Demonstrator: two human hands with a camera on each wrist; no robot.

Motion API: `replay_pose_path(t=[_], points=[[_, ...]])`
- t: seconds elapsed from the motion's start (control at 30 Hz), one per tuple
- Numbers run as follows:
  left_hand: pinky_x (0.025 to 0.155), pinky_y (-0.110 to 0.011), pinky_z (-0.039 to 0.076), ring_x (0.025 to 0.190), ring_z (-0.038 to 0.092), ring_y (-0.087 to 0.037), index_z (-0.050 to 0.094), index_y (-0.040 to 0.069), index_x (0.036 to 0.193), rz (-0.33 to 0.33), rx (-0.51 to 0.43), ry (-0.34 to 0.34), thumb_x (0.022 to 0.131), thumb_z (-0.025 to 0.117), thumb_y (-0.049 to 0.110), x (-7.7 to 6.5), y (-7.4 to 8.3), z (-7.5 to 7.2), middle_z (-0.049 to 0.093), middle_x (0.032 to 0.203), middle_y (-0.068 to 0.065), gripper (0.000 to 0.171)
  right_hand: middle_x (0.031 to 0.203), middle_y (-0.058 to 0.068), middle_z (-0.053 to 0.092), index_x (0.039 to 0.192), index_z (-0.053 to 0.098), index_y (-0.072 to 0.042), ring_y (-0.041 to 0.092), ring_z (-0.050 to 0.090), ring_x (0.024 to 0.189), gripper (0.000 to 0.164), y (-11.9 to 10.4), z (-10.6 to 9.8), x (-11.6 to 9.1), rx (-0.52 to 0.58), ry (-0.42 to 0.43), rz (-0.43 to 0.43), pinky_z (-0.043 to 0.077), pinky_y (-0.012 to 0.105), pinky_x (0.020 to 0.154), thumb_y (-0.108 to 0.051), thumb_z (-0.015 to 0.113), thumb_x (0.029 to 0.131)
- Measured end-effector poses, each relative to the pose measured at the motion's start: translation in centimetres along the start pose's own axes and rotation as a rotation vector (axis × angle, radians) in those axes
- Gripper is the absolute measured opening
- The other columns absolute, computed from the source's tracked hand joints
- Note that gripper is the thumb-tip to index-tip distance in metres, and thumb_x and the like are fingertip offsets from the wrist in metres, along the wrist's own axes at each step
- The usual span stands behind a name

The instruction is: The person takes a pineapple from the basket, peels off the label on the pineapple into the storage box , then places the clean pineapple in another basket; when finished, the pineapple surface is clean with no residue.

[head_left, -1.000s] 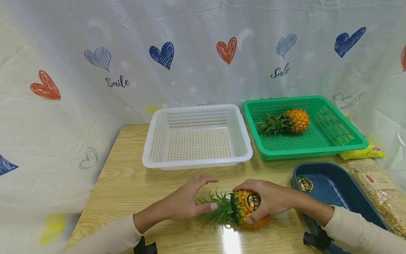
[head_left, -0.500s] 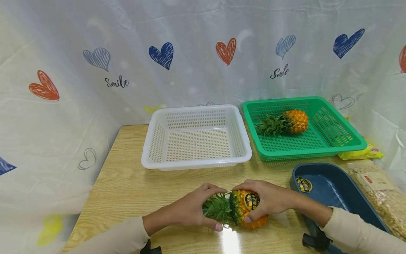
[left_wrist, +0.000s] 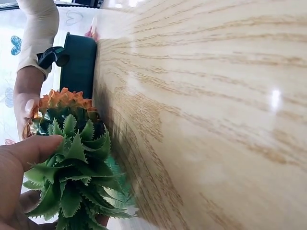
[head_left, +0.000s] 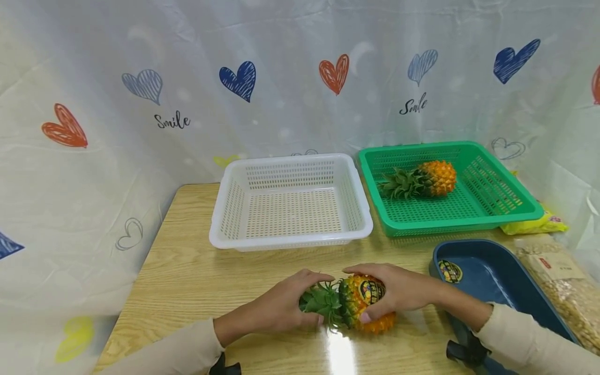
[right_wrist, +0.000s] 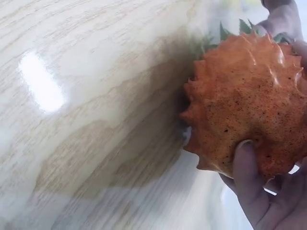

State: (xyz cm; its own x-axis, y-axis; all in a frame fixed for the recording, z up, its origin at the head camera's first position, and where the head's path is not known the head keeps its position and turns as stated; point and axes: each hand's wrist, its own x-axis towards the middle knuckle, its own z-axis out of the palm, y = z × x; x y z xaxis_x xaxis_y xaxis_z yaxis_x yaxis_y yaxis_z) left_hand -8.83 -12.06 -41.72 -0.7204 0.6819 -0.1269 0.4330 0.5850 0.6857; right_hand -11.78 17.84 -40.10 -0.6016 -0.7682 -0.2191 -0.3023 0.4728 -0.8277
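A small pineapple (head_left: 370,312) with an orange body, a spiky green crown (left_wrist: 76,167) and a round black-and-yellow label (head_left: 371,292) lies sideways between my hands. My left hand (head_left: 288,302) curls around the crown, thumb and fingers on either side of the leaves. With my right hand (head_left: 398,289) I grip the orange body from the right; its thumb presses near the base (right_wrist: 254,110) in the right wrist view. Whether the pineapple touches the table in the head view I cannot tell; in the wrist views it sits very close to the wood.
Behind my hands stands a white basket (head_left: 290,244). A green basket (head_left: 461,224) at the back right holds another pineapple (head_left: 438,178). On the right are a dark blue tray (head_left: 487,271) with a round label inside, a bag of grains (head_left: 562,291) and a yellow packet (head_left: 534,225).
My left hand has moved right and curled round the crown. The pineapple's body has shifted slightly away from me, its label turning a little, with my right hand still on it.
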Motion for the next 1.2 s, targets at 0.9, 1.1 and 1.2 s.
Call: replay_pose_path(t=[0.9,1.1,1.2], points=[[0.097,-0.041,0.050,0.125,0.053,-0.016,0.041,0.031,0.152,-0.017,-0.005,-0.014,0.088,0.076,0.040,0.1,0.1,0.0,0.051,0.140,-0.001,0.074,0.133,0.009,0.058,0.129,0.064,-0.018,0.012,0.061,0.113,0.030,0.2,-1.7,-1.5,0.063,0.064,-0.136,0.059,0.034,0.070,-0.024,0.065,0.100],[0.092,-0.036,0.050,0.116,0.054,-0.011,0.042,0.032,0.152,-0.026,-0.009,-0.014,0.088,0.077,0.040,0.1,0.1,0.0,0.053,0.134,0.001,0.074,0.134,0.009,0.057,0.129,0.064,-0.019,0.009,0.056,0.117,0.030,0.3,-1.8,-1.5,0.078,0.061,-0.127,0.058,0.035,0.071,-0.023,0.066,0.099],[0.092,-0.036,0.050,0.116,0.054,-0.011,0.042,0.032,0.152,-0.027,-0.008,-0.012,0.088,0.077,0.040,0.1,0.1,0.0,0.053,0.134,0.002,0.074,0.133,0.010,0.057,0.127,0.064,-0.019,0.009,0.056,0.115,0.030,0.2,-1.8,-1.4,0.077,0.067,-0.129,0.058,0.034,0.070,-0.024,0.068,0.098]])
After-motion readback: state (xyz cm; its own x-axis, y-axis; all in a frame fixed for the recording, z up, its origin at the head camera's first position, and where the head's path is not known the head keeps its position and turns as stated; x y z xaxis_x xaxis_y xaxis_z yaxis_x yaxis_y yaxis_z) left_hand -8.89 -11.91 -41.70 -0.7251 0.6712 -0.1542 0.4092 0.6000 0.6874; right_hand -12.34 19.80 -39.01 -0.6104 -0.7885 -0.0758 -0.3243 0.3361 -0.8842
